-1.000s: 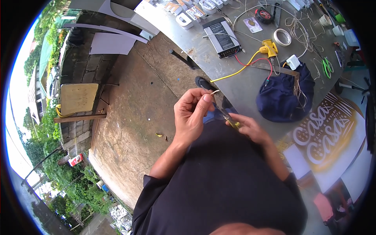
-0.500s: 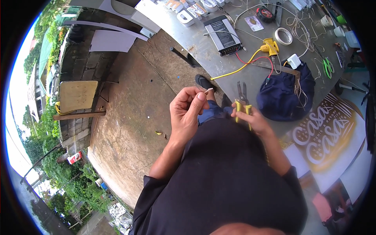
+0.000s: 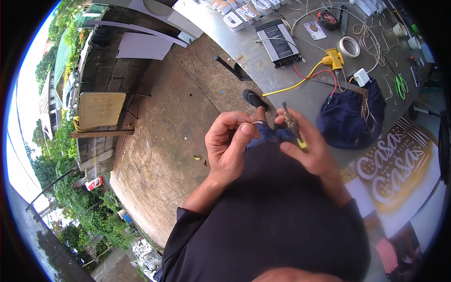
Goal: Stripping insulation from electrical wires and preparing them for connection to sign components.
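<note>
Between its thumb and fingertips, my left hand (image 3: pixel 228 148) pinches a short, thin piece of wire (image 3: pixel 257 122), whose pale end sticks out to the right. My right hand (image 3: pixel 312 145), a little to the right of it, is closed on yellow-handled pliers (image 3: pixel 292 124) with dark jaws pointing up and away. The pliers are seen nearly edge-on and do not touch the wire. Fingers hide part of the handles. Beyond my right hand a dark blue cloth bundle (image 3: pixel 347 120) lies on the metal table (image 3: pixel 300 94).
On the table are a black-and-silver power supply box (image 3: pixel 278 43), a yellow clamp-like connector (image 3: pixel 334 59), a tape roll (image 3: pixel 349 46), a tape measure (image 3: pixel 328 19), green-handled scissors (image 3: pixel 400 86) and tangled cables. A printed sign sheet (image 3: pixel 394 164) lies at right. Concrete floor (image 3: pixel 159 141) stretches left.
My right hand has turned the pliers nearly edge-on and brought them closer to my left hand. The handles were spread before. The left hand still pinches the wire, and the whole view has shifted slightly.
</note>
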### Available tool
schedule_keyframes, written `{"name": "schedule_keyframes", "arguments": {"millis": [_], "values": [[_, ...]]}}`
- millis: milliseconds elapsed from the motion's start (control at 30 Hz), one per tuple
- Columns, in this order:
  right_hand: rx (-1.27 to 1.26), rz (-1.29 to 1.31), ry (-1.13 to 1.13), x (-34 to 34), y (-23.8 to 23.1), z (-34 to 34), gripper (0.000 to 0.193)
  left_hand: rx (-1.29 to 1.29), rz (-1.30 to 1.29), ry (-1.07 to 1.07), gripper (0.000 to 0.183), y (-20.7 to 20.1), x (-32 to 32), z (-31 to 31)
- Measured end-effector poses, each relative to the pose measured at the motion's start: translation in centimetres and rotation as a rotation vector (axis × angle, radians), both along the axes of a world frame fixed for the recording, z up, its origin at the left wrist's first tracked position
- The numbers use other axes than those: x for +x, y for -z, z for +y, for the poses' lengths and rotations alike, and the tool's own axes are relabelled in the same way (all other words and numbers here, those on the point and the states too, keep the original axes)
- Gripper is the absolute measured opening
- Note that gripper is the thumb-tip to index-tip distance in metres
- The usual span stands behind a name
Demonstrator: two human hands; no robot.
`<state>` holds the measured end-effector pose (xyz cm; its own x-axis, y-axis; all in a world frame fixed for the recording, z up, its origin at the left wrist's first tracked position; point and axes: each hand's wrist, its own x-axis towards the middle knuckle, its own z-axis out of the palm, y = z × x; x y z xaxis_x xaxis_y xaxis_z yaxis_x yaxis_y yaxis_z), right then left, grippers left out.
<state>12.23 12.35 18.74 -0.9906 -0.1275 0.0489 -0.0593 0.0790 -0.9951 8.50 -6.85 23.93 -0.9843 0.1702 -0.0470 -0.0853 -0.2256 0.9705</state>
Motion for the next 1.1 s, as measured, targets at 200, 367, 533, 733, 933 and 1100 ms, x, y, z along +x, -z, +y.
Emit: {"name": "schedule_keyframes", "arguments": {"millis": [200, 367, 533, 733, 933, 1100], "values": [[-0.888, -0.726, -0.36, 3.1, 5.0, 0.0, 0.082, -0.037, -0.135, -0.034, 0.016, 3.3, -0.4, -1.7], [-1.168, -0.642, -0.258, 3.1, 4.7, -0.9, 0.083, -0.037, -0.178, -0.039, 0.015, 4.0, -0.3, -2.1], [-0.156, -0.348, -0.002, 1.5, 2.4, -1.5, 0.05, -0.014, -0.145, -0.038, 0.006, 2.3, -0.2, -1.4], [0.31, 0.149, 0.138, -0.8, -2.0, -0.7, 0.039, 0.05, -0.029, -0.013, 0.009, 0.2, 0.5, -1.5], [0.409, 0.305, 0.135, -1.4, -2.7, -0.8, 0.047, 0.178, 0.108, -0.017, 0.012, 0.3, 0.6, -1.5], [0.463, 0.322, 0.092, -1.0, -2.7, -1.1, 0.046, 0.107, 0.163, -0.036, 0.01, -0.5, 0.9, -0.9]]}}
